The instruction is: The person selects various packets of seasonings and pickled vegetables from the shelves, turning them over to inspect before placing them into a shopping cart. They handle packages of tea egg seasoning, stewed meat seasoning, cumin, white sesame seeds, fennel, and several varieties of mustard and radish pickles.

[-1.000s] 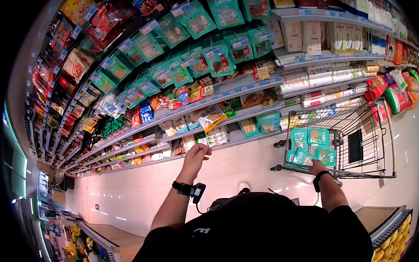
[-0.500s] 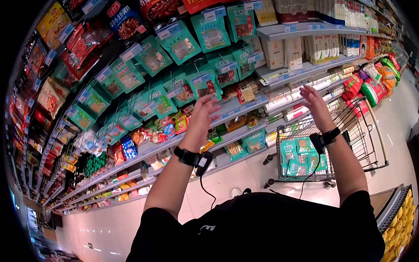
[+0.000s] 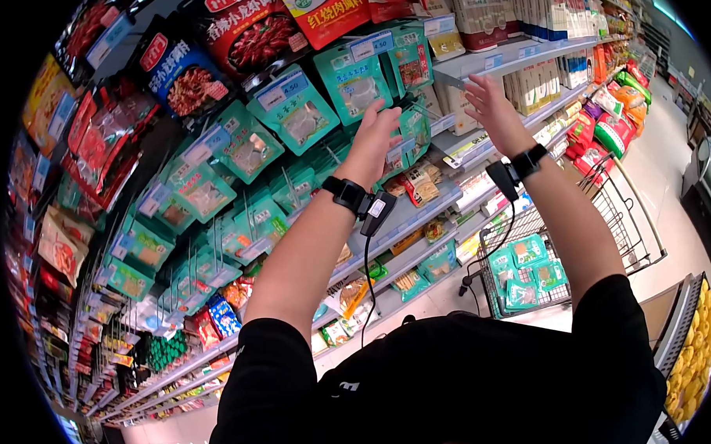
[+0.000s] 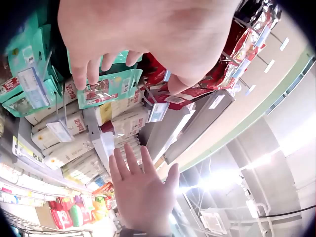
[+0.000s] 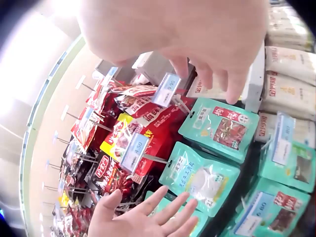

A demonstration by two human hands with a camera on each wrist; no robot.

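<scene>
Both hands are raised in front of hanging teal pouches, holding nothing. In the head view, the left hand [image 3: 372, 147] overlaps the lower edge of a teal pouch [image 3: 354, 81], its fingers loosely extended. Farther right, the right hand [image 3: 494, 117] spreads its fingers before the shelf of white packets [image 3: 535, 86]. A teal pouch with a red label [image 5: 219, 129] hangs just below the right hand's fingertips in the right wrist view. The left wrist view shows the right hand [image 4: 143, 200] with palm and fingers spread.
A wire shopping cart [image 3: 623, 213] stands at the right with several teal pouches [image 3: 522, 272] inside. Red and dark seasoning packs [image 3: 247, 30] hang upper left, beside price tags on hooks. A crate of yellow fruit [image 3: 693, 351] is at lower right. Cables hang from both wrist cameras.
The right hand has left the cart and risen toward the shelf. The left hand has also risen, its fingers loosening from a curl. The view has moved nearer the hanging pouches.
</scene>
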